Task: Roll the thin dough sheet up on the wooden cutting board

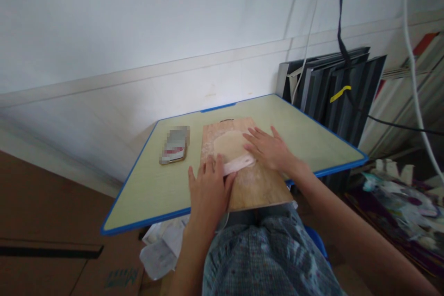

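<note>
Lying on the cutting board (262,189), the dough sheet (229,143) is already flattened, still whole. At its near edge, what may be a rolling pin (239,165) is flanked by left hand (210,186) and right hand (269,149), fingers spread.

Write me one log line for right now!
left hand: at pale roll | right hand: at dough edge | dough: flat on floured board

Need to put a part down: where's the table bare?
Table: bare right of the board, between right hand and blue edge; also front left, between blurred item, left hand and blue edge. Narrow gap between item and board. Crowded: the board, with dough, pale strip and both hands.
</note>
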A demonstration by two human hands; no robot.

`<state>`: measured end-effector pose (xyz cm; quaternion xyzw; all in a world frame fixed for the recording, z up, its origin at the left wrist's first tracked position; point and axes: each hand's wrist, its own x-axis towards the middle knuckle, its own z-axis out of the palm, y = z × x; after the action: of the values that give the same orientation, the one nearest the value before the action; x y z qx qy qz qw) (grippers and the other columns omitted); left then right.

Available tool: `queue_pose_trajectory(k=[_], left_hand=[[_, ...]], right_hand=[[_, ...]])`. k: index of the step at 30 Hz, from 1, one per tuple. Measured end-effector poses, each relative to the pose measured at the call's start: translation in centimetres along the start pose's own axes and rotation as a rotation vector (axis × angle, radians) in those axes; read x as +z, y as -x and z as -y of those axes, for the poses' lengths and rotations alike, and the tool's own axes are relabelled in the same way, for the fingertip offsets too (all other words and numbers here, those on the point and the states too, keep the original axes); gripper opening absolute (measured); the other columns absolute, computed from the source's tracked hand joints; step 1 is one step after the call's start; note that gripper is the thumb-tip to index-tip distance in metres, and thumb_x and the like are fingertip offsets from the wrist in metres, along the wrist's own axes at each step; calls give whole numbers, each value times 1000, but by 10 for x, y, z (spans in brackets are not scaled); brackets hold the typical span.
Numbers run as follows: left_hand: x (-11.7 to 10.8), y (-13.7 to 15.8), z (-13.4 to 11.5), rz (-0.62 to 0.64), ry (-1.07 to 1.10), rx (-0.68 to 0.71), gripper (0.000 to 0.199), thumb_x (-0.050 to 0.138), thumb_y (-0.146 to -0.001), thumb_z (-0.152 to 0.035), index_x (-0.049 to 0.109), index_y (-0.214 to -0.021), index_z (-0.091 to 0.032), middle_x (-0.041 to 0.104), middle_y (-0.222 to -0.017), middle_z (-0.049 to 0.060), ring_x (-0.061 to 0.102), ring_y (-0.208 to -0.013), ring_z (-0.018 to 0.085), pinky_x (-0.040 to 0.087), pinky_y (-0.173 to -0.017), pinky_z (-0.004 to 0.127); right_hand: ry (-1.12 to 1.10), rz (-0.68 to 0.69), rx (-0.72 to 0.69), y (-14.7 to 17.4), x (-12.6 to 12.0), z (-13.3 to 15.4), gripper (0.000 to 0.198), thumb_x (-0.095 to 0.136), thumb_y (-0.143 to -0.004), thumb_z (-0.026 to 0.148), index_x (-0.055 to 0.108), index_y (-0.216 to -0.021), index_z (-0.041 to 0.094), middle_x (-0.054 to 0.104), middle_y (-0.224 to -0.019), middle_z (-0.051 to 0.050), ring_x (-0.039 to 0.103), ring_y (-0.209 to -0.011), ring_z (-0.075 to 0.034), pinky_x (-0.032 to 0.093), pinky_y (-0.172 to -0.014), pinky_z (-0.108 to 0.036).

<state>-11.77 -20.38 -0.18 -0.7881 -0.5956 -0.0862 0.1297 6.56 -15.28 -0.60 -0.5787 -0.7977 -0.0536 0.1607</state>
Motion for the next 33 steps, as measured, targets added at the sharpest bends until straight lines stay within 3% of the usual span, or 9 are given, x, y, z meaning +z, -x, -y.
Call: queue_pose_trajectory(k=[3,5,9,12,14,21,25,30,33], left_hand=[[-1,-14,2,29,43,2,48,34,-89,-43,43,-126,-13,55,-121,15,53,-109,27,43,-87,43],[-2,-9,0,27,38,-1,46,35,-89,-41,43,-126,-13,55,-121,15,52,-110,27,42,-88,42],[-4,22,-13,30,19,-4,46,40,-88,-37,43,-127,-13,51,-126,18,48,-114,30,37,-94,48],[-5,42,-23,-9,29,50,45,41,-87,-38,44,-127,-16,51,-126,17,48,-114,31,34,-96,50],[-6,46,-28,-28,28,48,46,42,-86,-38,44,-127,-16,50,-127,18,48,-114,33,35,-95,51],[-8,23,-9,50,90,10,45,43,-87,-32,41,-126,-12,51,-126,17,51,-113,28,45,-89,41],[-5,17,9,100,163,36,42,40,-88,-30,40,-126,-12,48,-131,16,44,-121,26,42,-94,40],[-6,25,-2,153,181,69,47,41,-88,-29,34,-131,-11,42,-135,18,35,-127,28,36,-100,43],[-11,33,-19,168,182,65,50,44,-87,-29,32,-133,-15,42,-134,18,39,-124,30,39,-96,45]], right_hand=[[-9,76,51,-38,0,-1,47,28,-92,38,44,-130,16,40,-138,-13,34,-127,-26,16,-103,-55],[-15,70,77,-36,-1,2,44,28,-92,36,49,-126,16,46,-133,-11,38,-125,-26,17,-103,-55],[-107,-13,91,20,1,0,42,25,-93,34,57,-117,22,52,-129,-6,41,-123,-22,23,-103,-50],[-187,-55,91,60,2,-7,45,26,-92,37,45,-129,21,40,-139,-7,30,-130,-23,29,-101,-50],[-180,-59,85,62,3,-9,47,25,-92,38,41,-133,20,35,-142,-7,24,-132,-23,27,-102,-51],[-30,151,-76,-52,8,16,44,25,-93,38,47,-127,20,39,-139,-11,32,-128,-26,13,-102,-59],[-26,205,-95,-85,12,29,46,27,-92,43,51,-123,18,47,-133,-13,39,-123,-28,27,-97,-53],[-9,197,-100,-54,5,16,44,26,-93,39,50,-124,20,47,-133,-11,39,-123,-25,24,-100,-52],[-17,144,-88,-18,2,-1,43,24,-93,36,53,-122,24,46,-135,-5,29,-130,-25,20,-102,-53]])
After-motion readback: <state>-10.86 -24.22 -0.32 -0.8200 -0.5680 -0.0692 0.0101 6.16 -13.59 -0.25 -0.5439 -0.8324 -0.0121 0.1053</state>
